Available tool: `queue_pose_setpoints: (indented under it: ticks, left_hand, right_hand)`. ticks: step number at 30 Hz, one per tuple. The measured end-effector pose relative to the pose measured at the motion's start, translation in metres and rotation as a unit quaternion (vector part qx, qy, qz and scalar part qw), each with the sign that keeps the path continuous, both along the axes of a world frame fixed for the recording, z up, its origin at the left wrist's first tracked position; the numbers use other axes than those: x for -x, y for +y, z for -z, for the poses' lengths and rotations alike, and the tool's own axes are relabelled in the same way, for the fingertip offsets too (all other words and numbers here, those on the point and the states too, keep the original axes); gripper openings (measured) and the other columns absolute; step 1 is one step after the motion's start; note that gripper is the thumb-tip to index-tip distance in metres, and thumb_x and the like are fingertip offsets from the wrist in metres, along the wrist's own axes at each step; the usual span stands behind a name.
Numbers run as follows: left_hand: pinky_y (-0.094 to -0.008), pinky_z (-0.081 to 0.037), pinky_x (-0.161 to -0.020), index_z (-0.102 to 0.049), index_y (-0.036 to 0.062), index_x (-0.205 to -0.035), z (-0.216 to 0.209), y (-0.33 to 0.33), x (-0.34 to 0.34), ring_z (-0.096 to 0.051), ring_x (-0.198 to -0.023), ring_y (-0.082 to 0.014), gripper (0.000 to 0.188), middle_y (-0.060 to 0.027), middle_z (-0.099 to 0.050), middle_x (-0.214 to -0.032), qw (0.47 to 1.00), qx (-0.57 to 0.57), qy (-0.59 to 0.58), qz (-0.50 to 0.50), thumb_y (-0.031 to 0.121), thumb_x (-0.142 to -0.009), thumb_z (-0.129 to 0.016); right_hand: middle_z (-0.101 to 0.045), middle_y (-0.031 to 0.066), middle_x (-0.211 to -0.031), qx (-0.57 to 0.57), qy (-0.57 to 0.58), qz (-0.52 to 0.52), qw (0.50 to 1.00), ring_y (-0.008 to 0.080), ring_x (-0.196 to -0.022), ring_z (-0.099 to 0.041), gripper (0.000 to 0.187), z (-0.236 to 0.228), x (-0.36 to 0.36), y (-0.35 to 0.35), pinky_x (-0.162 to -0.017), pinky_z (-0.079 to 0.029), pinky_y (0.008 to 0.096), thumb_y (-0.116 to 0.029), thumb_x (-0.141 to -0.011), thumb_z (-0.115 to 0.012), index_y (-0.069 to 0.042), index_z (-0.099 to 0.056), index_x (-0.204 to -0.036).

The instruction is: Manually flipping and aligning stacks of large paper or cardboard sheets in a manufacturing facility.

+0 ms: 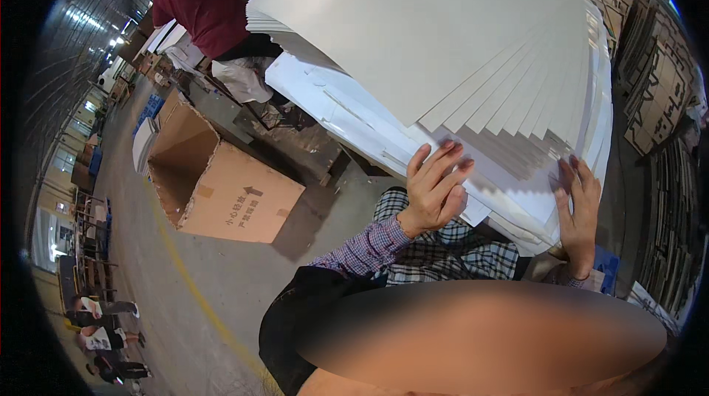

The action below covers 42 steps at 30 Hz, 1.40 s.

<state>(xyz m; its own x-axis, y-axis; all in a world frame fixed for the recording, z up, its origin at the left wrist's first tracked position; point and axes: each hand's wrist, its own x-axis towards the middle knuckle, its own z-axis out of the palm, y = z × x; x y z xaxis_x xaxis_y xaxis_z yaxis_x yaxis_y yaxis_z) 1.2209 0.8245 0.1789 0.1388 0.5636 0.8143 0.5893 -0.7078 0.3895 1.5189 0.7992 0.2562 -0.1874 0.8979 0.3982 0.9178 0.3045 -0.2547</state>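
A large stack of pale grey-white cardboard sheets (413,27) lies before me, its near right corners fanned out in steps. My left hand (436,193) is raised at the stack's near edge, fingers stretched and slightly apart, with nothing held in them. Close to the lower right corners of the fan, my right hand (580,208) also has its fingers extended and holds nothing. Whether its fingertips touch the sheet edges I cannot tell. Under the fanned cardboard, white sheets (325,104) spread over the work surface.
An open brown cardboard box (244,193) stands on the floor to the left. Beyond it, a person in a dark red shirt (199,1) is at another table. Flat brown boards with cut outlines (661,93) lean at the right. Several people are at the far lower left.
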Motion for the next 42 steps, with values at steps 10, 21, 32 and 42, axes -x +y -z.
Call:
queue_pose_setpoints:
  ticks: [10,21,32,42]
  left_hand:
    - [-0.0459,-0.024,-0.119,-0.075,0.003,-0.114,0.01,0.004,0.007,-0.059,-0.127,-0.0321,0.035,-0.0179,-0.068,-0.126,1.0,-0.007,-0.01,-0.004,0.021,-0.095,-0.052]
    - [-0.048,-0.025,-0.119,-0.074,0.0048,-0.117,0.019,-0.001,0.014,-0.058,-0.13,-0.0315,0.036,-0.0177,-0.066,-0.13,1.0,-0.028,-0.014,0.0,0.02,-0.093,-0.052]
    - [-0.0482,-0.026,-0.118,-0.074,0.0047,-0.115,0.012,-0.007,0.011,-0.059,-0.128,-0.0319,0.034,-0.0168,-0.067,-0.127,1.0,-0.018,-0.013,0.002,0.019,-0.091,-0.054]
    - [-0.0491,-0.027,-0.115,-0.076,0.0053,-0.108,-0.015,-0.018,0.001,-0.061,-0.123,-0.0329,0.028,-0.0156,-0.069,-0.122,0.999,0.011,-0.031,-0.006,0.016,-0.088,-0.059]
  right_hand:
    - [-0.048,0.0196,-0.147,0.008,0.019,-0.008,1.0,0.0387,-0.133,-0.044,0.043,0.007,0.008,0.0,-0.117,-0.028,0.048,-0.026,-0.103,-0.053,-0.003,-0.06,-0.138]
    - [-0.049,0.0179,-0.148,0.023,0.047,-0.001,0.999,0.0371,-0.133,-0.043,0.045,0.008,0.019,-0.01,-0.117,-0.027,0.0464,-0.029,-0.104,-0.052,-0.004,-0.059,-0.14]
    - [-0.048,0.0187,-0.148,0.0,0.014,-0.009,1.0,0.0367,-0.132,-0.044,0.045,0.013,0.006,-0.009,-0.116,-0.029,0.0462,-0.03,-0.104,-0.051,-0.003,-0.06,-0.139]
    - [-0.057,0.0182,-0.138,-0.027,0.073,0.008,0.997,0.0358,-0.128,-0.051,0.034,0.007,0.003,-0.017,-0.115,-0.032,0.048,-0.014,-0.099,-0.06,0.001,-0.064,-0.13]
